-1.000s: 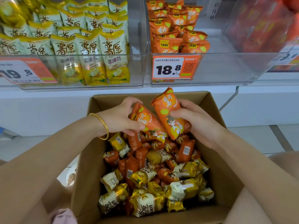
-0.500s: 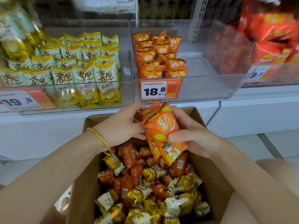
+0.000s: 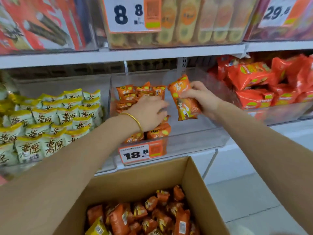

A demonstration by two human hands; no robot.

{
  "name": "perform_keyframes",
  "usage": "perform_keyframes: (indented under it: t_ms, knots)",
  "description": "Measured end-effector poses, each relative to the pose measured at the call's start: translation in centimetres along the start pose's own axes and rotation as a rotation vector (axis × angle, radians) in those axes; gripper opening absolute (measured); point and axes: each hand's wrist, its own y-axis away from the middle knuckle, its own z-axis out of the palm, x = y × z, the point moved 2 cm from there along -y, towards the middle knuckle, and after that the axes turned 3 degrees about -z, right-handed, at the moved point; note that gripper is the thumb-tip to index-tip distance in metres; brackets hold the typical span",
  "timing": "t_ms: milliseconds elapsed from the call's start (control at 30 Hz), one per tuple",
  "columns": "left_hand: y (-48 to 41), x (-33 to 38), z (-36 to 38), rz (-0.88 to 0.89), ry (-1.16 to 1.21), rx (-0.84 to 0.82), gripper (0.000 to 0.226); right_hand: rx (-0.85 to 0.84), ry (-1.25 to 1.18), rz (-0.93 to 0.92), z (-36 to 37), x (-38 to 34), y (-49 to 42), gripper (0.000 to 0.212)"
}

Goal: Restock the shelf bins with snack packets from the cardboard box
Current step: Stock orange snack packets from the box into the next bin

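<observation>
The clear plastic bin (image 3: 194, 138) is a smooth, hard-walled, box-shaped tub. An orange-and-white paper price tag (image 3: 140, 152) sits on the left part of its front wall. Inside, against the bin's left wall, glossy stacked orange packets (image 3: 126, 93) stand in rows. They are pillow-shaped with crimped ends, and the right half of the bin's floor shows bare.

The held orange foil packet (image 3: 184, 99) hangs over the middle of the bin, just right of the stack. Its long axis is near upright, with the upper crimped end tilted a little toward the bin's left wall. Its printed face, a cartoon figure on the lower half, is turned toward the camera.

The right hand (image 3: 205, 99) reaches in over the bin's front wall, the forearm rising from the lower right. Its fingers and thumb are curled round the packet's right edge and middle, gripping it.

The left hand (image 3: 149, 111), back uppermost, wears a thin gold metal bangle (image 3: 135, 120) on the wrist and lies over the stack at the bin's left side. Its fingers bend down toward the packets and are blurred, so I cannot tell whether they pinch one.

Below and in front of the bin, an open brown corrugated cardboard box (image 3: 169, 168) holds a loose heap of orange and yellow packets (image 3: 144, 216). Left of the bin stand pale green-and-yellow packets (image 3: 50, 119). Right of it lie crinkled red packets (image 3: 254, 80).
</observation>
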Motion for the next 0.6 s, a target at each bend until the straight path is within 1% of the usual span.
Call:
perform_keyframes:
  t_ms: [67,100,167,233,333,400,467,533,600]
  knots:
    - [-1.4,-0.5,1.2,-0.010,-0.101,-0.145,0.042,-0.016,0.066,0.088,0.3,2.4,-3.0,0.040]
    - [-1.6,-0.8,1.4,-0.017,-0.123,-0.175,0.042,-0.034,0.074,0.110,0.6,3.2,-4.1,0.037]
    - [-1.5,-1.5,1.6,0.010,-0.133,-0.154,0.041,-0.099,0.074,0.111,1.5,4.3,-5.8,0.038]
    - [-1.0,-2.4,1.6,0.040,-0.144,-0.126,0.042,-0.170,0.103,0.075,2.3,4.4,-6.7,0.046]
    - [-0.6,-3.2,1.7,0.032,-0.139,-0.132,0.045,-0.191,0.140,0.048,2.8,5.0,-7.4,0.056]
    - [-0.7,-3.2,1.9,0.018,-0.130,-0.143,0.046,-0.181,0.113,0.074,3.2,5.3,-7.4,0.066]
    - [-0.7,-3.0,1.8,0.007,-0.107,-0.138,0.045,-0.137,0.172,0.053,3.8,5.5,-7.3,0.072]
    - [-0.8,-2.9,1.6,-0.024,-0.101,-0.120,0.046,-0.078,0.227,0.018,4.3,5.4,-7.2,0.066]
    - [-0.8,-3.0,1.7,-0.065,-0.114,-0.119,0.049,-0.024,0.206,0.021,4.6,5.3,-7.0,0.062]
